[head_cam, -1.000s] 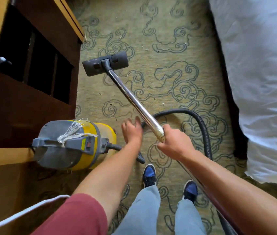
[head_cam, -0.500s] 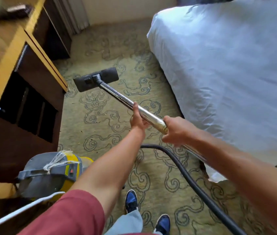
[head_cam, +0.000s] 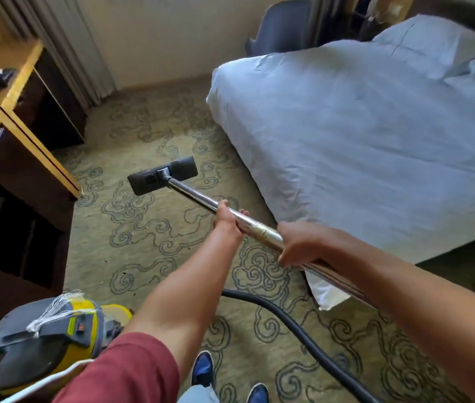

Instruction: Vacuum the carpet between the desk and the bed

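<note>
On open carpet (head_cam: 149, 251) — floor head (head_cam: 162, 175), clear of bed (head_cam: 347, 146)

We saw an olive-green carpet (head_cam: 149, 257) patterned with grey-blue cloud swirls. The bed (head_cam: 347, 135) wore a plain pale bluish-white sheet. The desk (head_cam: 12, 117) had a honey-yellow top over dark brown fronts. The vacuum canister (head_cam: 56, 338) was yellow with a grey lid, its hose (head_cam: 303, 333) black, its wand (head_cam: 198, 196) shiny chrome, its floor head (head_cam: 162, 175) dark grey. We noted a maroon sleeve (head_cam: 125, 370), blue shoes (head_cam: 203, 370) and grey curtains (head_cam: 64, 48).
</note>
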`<control>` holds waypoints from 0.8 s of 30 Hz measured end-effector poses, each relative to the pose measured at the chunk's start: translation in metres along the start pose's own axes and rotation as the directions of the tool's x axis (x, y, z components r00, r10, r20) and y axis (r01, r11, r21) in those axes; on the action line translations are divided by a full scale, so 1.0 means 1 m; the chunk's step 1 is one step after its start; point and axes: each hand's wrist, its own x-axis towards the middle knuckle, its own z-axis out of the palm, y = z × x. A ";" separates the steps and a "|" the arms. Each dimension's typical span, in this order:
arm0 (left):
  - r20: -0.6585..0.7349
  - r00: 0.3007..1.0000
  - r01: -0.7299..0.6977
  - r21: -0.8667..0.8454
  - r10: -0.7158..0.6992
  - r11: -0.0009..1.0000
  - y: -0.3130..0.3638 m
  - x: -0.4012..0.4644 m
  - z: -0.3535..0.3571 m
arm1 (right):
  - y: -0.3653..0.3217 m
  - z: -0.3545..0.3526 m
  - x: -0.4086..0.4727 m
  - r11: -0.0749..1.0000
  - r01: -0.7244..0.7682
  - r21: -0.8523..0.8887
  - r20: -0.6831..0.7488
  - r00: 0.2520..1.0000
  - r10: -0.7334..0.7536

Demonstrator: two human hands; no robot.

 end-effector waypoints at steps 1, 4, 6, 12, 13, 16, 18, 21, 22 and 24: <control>-0.027 1.000 -0.004 0.025 0.005 1.000 -0.004 0.005 -0.003 | 0.007 0.010 -0.004 1.000 -0.011 0.010 0.051 0.999 0.010; -0.063 0.998 0.037 0.094 -0.031 0.995 -0.014 0.027 -0.012 | 0.027 0.039 -0.011 0.999 -0.047 0.015 0.212 0.976 0.042; -0.093 0.994 0.065 0.111 -0.055 0.992 -0.015 0.040 -0.021 | 0.031 0.057 -0.009 0.995 -0.069 0.077 0.256 0.966 0.047; -0.115 0.977 0.199 0.166 -0.182 0.966 -0.040 0.060 -0.045 | -0.015 0.089 0.036 0.970 -0.135 0.200 0.055 0.991 0.126; -0.106 0.971 0.228 0.174 -0.212 0.958 -0.048 0.064 -0.052 | -0.028 0.095 0.049 0.970 -0.140 0.197 0.059 0.990 0.131; -0.122 0.952 0.299 0.177 -0.281 0.938 -0.075 0.073 -0.079 | -0.057 0.121 0.077 0.964 -0.162 0.212 0.140 0.981 0.134; -0.131 0.945 0.321 0.206 -0.299 0.924 -0.085 0.079 -0.098 | -0.067 0.144 0.088 0.949 -0.194 0.250 0.225 0.965 0.137; -0.193 0.947 0.302 0.259 -0.257 0.918 -0.087 0.109 -0.128 | -0.081 0.175 0.099 0.943 -0.211 0.257 0.331 0.936 0.119; -0.202 0.942 0.317 0.280 -0.267 0.906 -0.089 0.120 -0.137 | -0.083 0.183 0.099 0.937 -0.222 0.269 0.355 0.927 0.118; -0.208 0.936 0.337 0.298 -0.283 0.893 -0.094 0.134 -0.149 | -0.081 0.199 0.091 0.916 -0.274 0.294 0.409 0.902 0.139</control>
